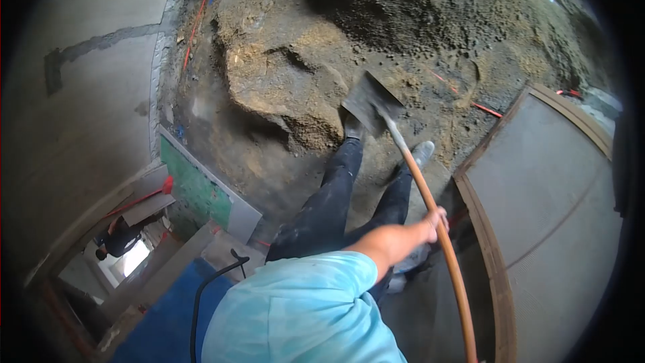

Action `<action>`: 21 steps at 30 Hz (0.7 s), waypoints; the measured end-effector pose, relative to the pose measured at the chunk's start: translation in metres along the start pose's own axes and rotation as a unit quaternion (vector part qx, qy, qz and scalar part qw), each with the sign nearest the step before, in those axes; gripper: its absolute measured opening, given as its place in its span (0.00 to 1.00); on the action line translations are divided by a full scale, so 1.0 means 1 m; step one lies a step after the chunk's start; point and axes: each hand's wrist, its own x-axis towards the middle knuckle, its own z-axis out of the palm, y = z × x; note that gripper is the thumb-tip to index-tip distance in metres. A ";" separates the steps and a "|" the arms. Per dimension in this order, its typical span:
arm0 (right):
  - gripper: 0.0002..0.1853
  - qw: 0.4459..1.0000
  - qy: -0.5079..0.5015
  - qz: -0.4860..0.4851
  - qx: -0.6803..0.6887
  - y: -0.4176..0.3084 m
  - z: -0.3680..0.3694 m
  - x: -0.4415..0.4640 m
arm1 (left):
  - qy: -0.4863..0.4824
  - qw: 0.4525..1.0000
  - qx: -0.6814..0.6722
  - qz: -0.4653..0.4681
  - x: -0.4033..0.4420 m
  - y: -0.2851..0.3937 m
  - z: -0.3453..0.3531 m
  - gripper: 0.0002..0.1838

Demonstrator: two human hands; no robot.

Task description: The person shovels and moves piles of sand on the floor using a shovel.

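My left hand (435,224) is wrapped round the wooden shaft of a shovel (422,188), with the arm reaching across from a light blue sleeve. The shaft slants from the lower right edge up to a flat, square metal blade (371,102). That blade is by my shoes, near the edge of a mound of loose, damp sand (289,87). No load shows on the metal. Out of the picture at the bottom lies the shaft's far end, and my right hand does not appear.
A larger dark heap (430,7) rises behind. On the right stands a grey panel with a wooden frame (494,255). Red tubing (487,110) crosses the ground. At left are a bare wall (101,87), a green board (191,178) and a person in dark clothes (122,238).
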 end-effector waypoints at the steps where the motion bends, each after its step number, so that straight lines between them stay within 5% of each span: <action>1: 0.20 0.999 -0.030 0.008 0.027 -0.003 0.056 -0.010 | 0.016 0.998 -0.045 0.051 0.008 0.053 -0.025 0.13; 2: 0.20 0.998 -0.047 -0.004 0.032 -0.005 0.108 -0.025 | 0.017 0.991 -0.103 0.080 0.011 0.126 -0.063 0.15; 3: 0.19 0.994 -0.060 -0.090 0.006 -0.031 0.166 -0.062 | -0.081 0.989 -0.127 -0.001 0.019 0.203 -0.108 0.15; 4: 0.17 0.977 -0.093 -0.002 0.190 -0.075 0.203 -0.111 | -0.011 0.994 -0.102 0.042 -0.002 0.251 -0.122 0.14; 5: 0.15 0.972 -0.110 0.001 0.209 -0.094 0.228 -0.130 | 0.058 0.988 -0.077 0.118 -0.005 0.274 -0.133 0.13; 9: 0.08 0.964 -0.193 -0.052 0.175 -0.034 0.236 -0.133 | 0.074 0.984 -0.022 0.163 0.017 0.271 -0.163 0.13; 12: 0.06 0.970 -0.151 -0.058 0.184 0.005 0.236 -0.147 | 0.091 0.981 0.008 0.170 0.010 0.245 -0.173 0.13; 17: 0.11 0.956 -0.154 0.069 0.238 0.082 0.224 -0.143 | 0.195 0.965 0.061 0.165 -0.009 0.183 -0.176 0.10; 20: 0.13 0.918 -0.236 0.166 0.272 0.102 0.227 -0.114 | 0.227 0.950 0.060 0.205 -0.015 0.167 -0.151 0.08; 21: 0.12 0.929 -0.200 0.121 0.286 0.150 0.256 -0.100 | 0.200 0.953 0.060 0.221 -0.017 0.168 -0.143 0.07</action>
